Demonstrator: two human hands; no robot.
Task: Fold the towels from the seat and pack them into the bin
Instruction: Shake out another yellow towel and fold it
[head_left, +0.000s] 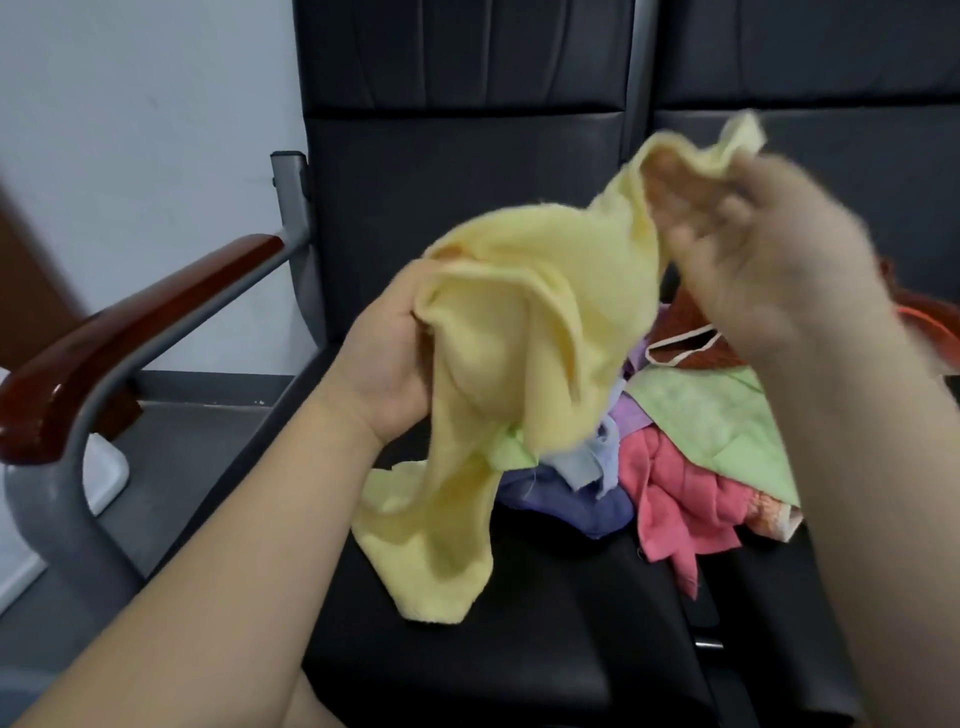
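The yellow towel (519, 332) was held bunched above the black seat (519, 597), gripped by the left hand (389, 358) and pinched by the blurred right hand (748, 260); two corners should probably be found and pulled taut first.

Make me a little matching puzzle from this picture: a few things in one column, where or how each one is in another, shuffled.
1 yellow towel
2 pink towel
3 green towel
4 armrest

A glossy red-brown, left of the seat
B held by left hand and right hand
C crumpled on the seat
D spread flat, overlapping the pink one

Pairs: 1-B, 2-C, 3-D, 4-A.
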